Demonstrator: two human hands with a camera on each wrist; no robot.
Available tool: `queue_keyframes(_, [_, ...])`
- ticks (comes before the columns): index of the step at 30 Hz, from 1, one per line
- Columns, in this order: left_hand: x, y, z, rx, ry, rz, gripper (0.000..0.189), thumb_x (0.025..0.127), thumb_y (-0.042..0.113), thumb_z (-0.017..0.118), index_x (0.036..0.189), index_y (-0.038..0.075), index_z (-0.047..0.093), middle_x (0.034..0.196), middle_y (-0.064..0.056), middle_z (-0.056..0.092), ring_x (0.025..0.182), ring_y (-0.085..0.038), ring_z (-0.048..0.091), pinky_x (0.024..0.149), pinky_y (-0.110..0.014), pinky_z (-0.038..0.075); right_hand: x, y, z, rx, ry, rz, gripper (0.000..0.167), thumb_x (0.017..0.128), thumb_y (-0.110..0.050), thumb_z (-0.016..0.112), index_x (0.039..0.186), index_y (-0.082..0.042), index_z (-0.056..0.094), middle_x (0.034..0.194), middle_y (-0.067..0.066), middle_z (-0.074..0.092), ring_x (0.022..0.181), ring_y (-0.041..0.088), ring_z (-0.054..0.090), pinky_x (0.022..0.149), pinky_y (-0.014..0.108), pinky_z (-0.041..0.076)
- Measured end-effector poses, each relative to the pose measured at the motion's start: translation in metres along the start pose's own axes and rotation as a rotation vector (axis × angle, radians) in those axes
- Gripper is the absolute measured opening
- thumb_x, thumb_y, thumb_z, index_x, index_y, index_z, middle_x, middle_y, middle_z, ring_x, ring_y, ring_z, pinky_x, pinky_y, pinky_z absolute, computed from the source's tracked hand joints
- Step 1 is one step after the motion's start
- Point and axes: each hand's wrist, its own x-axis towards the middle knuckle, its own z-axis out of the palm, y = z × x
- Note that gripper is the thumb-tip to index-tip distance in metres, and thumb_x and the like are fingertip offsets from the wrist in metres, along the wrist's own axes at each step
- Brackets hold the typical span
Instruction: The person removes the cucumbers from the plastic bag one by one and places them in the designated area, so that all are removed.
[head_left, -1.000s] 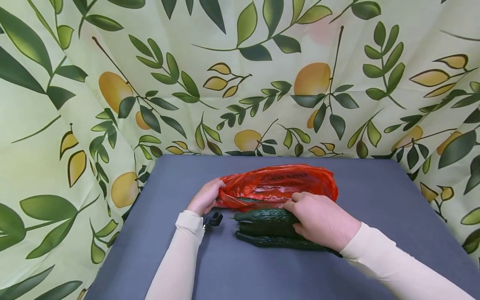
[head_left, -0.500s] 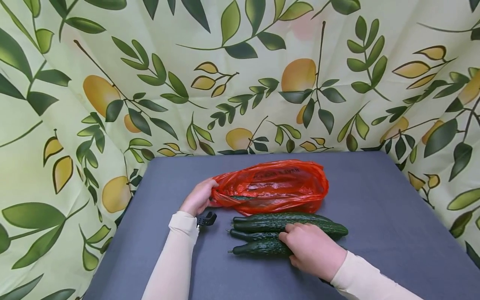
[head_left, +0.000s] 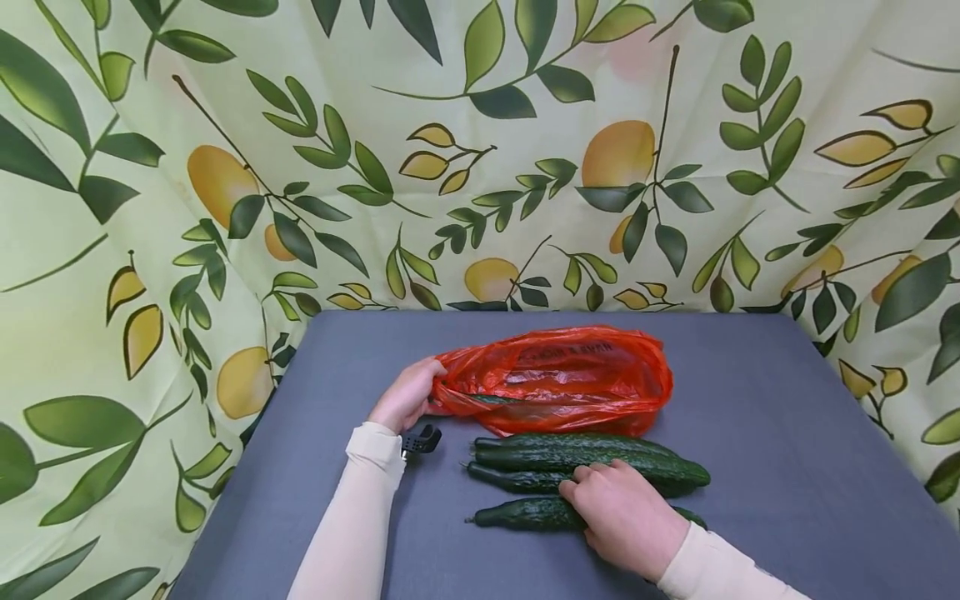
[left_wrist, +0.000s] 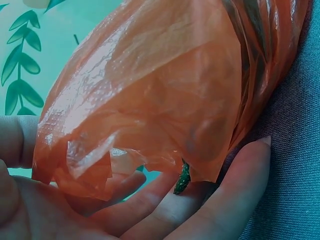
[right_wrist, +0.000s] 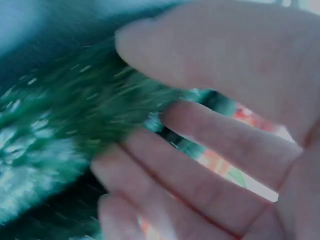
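Note:
A red plastic bag [head_left: 570, 375] lies with its mouth spread, and my left hand [head_left: 408, 396] holds its left end. In the left wrist view the bag's thin plastic [left_wrist: 145, 115] sits between thumb and fingers, and a green cucumber tip [left_wrist: 183, 180] shows near the fingers. In front of the bag lie several dark green cucumbers [head_left: 517, 450] side by side. My right hand [head_left: 626, 512] grips the nearest cucumber [head_left: 517, 515], set apart from the others by a strip of table. The right wrist view shows thumb and fingers around this blurred, bumpy cucumber [right_wrist: 75, 115].
A grey-blue cloth-covered table [head_left: 360, 350] bears everything. A leaf-and-fruit patterned curtain [head_left: 480, 167] stands behind it and along both sides. A black strap [head_left: 423, 439] sticks out by my left wrist. Part of a cucumber [head_left: 491, 399] shows inside the bag.
My right hand has gone from the cucumber beside the bag to the nearest one and drawn it toward me, leaving a gap. My left hand has kept its hold on the bag.

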Motion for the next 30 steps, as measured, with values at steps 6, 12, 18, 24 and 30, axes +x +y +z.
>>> queue_keyframes(6, [0.000,0.004,-0.001,0.027,0.000,0.008,0.058,0.105,0.017,0.042,0.161,0.003,0.041,0.152,-0.020,0.053,0.113,-0.025,0.064,0.083,-0.037,0.064,0.026,0.009,-0.038,0.034,0.132,-0.054,0.024,0.081,-0.024,0.092,0.097,-0.019,0.075,0.085,-0.007,0.067,0.074,0.013,0.065,0.068,0.039,0.058])
queue_keyframes(12, [0.000,0.003,0.000,0.041,0.013,0.024,0.059,0.104,0.018,0.044,0.161,0.004,0.043,0.151,-0.020,0.055,0.109,-0.023,0.065,0.080,-0.033,0.063,0.075,0.041,-0.067,0.048,0.156,0.003,0.021,0.089,-0.027,0.086,0.104,-0.015,0.077,0.088,-0.002,0.071,0.074,0.012,0.065,0.069,0.036,0.061])
queue_keyframes(18, [-0.002,-0.007,0.004,0.031,0.002,0.027,0.058,0.104,0.017,0.045,0.159,0.001,0.043,0.149,-0.021,0.056,0.108,-0.022,0.065,0.080,-0.035,0.063,0.120,0.082,-0.052,0.283,-0.066,0.158,0.012,0.097,-0.018,0.078,0.107,-0.013,0.082,0.087,-0.004,0.076,0.071,0.012,0.062,0.075,0.034,0.062])
queue_keyframes(24, [-0.001,-0.009,0.005,0.019,-0.005,0.030,0.058,0.104,0.017,0.045,0.159,0.000,0.043,0.150,-0.021,0.054,0.109,-0.024,0.064,0.080,-0.036,0.064,0.133,0.099,-0.028,0.353,-0.283,0.187,0.008,0.092,-0.020,0.083,0.100,-0.019,0.083,0.087,-0.006,0.076,0.074,0.013,0.063,0.084,0.039,0.064])
queue_keyframes(30, [0.000,-0.005,-0.001,0.005,0.010,0.027,0.054,0.104,0.016,0.045,0.155,0.002,0.048,0.143,-0.020,0.058,0.101,-0.020,0.064,0.077,-0.034,0.063,0.144,0.097,-0.022,0.358,-0.351,0.181,0.014,0.084,-0.018,0.087,0.098,-0.020,0.082,0.087,-0.006,0.076,0.075,0.015,0.063,0.080,0.037,0.062])
